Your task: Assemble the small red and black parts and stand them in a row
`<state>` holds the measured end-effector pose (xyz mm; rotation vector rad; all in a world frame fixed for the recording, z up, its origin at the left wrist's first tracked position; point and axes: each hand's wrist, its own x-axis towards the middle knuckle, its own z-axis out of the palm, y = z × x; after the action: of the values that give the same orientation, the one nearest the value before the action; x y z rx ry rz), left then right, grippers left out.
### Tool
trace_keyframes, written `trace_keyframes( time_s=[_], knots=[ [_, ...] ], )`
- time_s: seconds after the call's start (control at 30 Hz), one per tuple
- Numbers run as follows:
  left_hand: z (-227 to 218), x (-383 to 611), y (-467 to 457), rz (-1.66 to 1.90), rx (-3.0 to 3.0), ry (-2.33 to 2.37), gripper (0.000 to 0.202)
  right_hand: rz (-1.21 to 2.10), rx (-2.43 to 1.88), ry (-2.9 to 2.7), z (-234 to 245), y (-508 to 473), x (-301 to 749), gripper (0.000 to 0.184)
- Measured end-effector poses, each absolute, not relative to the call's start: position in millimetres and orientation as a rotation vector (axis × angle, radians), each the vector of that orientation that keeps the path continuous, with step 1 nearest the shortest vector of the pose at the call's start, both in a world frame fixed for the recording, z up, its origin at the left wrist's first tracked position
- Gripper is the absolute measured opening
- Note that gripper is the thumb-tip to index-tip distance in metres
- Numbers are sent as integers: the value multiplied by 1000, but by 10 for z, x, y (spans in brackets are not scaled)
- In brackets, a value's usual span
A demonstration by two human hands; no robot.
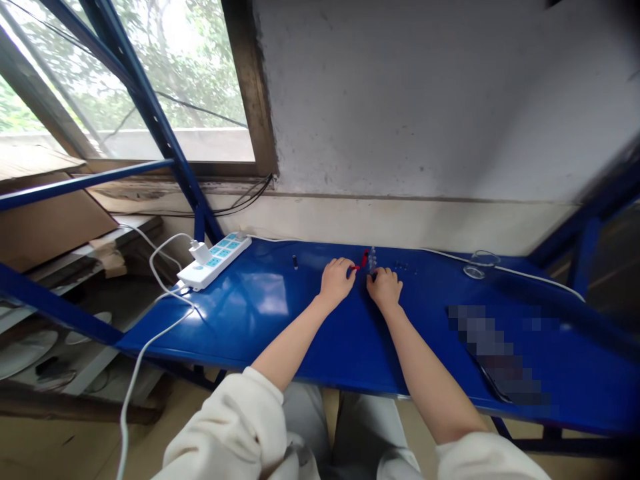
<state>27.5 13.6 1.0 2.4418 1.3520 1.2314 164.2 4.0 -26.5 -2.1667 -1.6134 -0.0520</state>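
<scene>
My left hand (336, 280) rests over the blue tabletop, its fingers closed around the end of a small red piece (355, 267). Close beside it, my right hand (385, 288) has its fingers curled at the lower end of a clear, knobbly plastic piece (372, 259). The grip there is too small to make out fully. Another red piece (365, 257) stands between the hands, next to the clear one; whether they touch, I cannot tell. Tiny clear bits (401, 265) lie to the right of my right hand.
On the blue table (240, 327) a small black cylinder (295, 261) stands left of my hands. A white power strip (215, 261) with a plugged-in charger (200, 251) sits at the left end. At right are a clear ring-like item (474, 272), a cable and a blurred dark flat object (495, 353).
</scene>
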Motion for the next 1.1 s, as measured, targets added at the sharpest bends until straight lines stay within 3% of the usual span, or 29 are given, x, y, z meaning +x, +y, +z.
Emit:
trace_keyframes(
  time_s=[0.33, 0.73, 1.1],
  knots=[
    [-79, -91, 13, 1496, 1961, 1414, 10, -54, -2153, -1596, -326, 87, 1666, 28],
    [-119, 18, -65, 1445, 2066, 1299, 8, 21, -2104, -1563, -300, 107, 1699, 19],
    [-139, 11, -48, 1507, 2003, 1214, 12, -84, -1828, -1981, -162, -88, 1453, 19]
  ],
)
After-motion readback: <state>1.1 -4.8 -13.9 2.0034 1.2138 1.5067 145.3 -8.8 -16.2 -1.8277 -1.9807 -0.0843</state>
